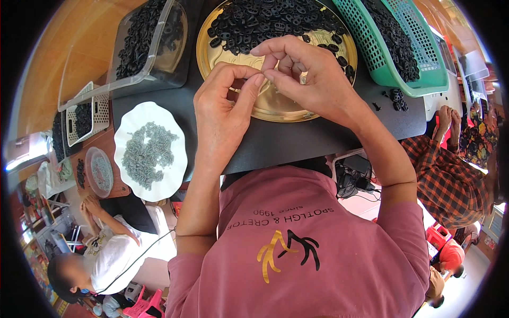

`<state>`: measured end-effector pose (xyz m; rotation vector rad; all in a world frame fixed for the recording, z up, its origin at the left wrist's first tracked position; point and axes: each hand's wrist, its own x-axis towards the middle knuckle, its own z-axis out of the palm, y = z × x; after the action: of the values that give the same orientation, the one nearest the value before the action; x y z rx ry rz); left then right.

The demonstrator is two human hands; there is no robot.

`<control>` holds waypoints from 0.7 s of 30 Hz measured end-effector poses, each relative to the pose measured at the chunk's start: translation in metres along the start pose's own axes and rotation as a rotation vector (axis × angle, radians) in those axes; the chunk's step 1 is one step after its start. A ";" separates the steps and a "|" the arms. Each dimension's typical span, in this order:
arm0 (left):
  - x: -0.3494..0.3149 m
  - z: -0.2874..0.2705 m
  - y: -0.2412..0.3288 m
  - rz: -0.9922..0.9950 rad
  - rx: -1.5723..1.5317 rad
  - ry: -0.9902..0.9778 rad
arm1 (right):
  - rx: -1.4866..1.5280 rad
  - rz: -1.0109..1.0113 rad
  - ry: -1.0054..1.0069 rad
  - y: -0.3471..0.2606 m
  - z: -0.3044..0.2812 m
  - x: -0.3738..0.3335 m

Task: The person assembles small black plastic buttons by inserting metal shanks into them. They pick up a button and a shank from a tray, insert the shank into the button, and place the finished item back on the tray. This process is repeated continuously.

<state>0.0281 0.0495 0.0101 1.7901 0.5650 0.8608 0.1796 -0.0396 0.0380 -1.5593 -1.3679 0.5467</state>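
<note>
My left hand (222, 108) and my right hand (302, 74) meet fingertip to fingertip over the near part of a round gold tray (281, 108). Thumbs and forefingers pinch together around something very small, too small to make out. The far half of the tray holds a heap of small black rubber rings (270, 21). A white scalloped plate (124, 175) with small grey pieces (148, 153) lies to the left of my left wrist.
A clear plastic box (154, 42) of black parts stands at back left, a green mesh basket (392, 63) of black parts at back right. Loose black pieces (396, 99) lie on the dark tabletop (297, 140). Other people sit at lower left and at right.
</note>
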 end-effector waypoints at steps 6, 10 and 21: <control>-0.001 -0.003 0.008 -0.253 -0.237 0.009 | -0.114 -0.155 0.044 0.003 -0.003 0.000; -0.001 -0.006 0.007 -0.294 -0.380 -0.036 | -0.112 -0.230 0.082 0.007 0.002 0.000; -0.001 -0.012 0.001 -0.453 -0.908 -0.200 | -0.151 -0.431 0.130 0.005 0.005 0.002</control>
<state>0.0183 0.0558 0.0137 0.8533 0.3366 0.4830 0.1784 -0.0353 0.0314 -1.3325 -1.6121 0.0789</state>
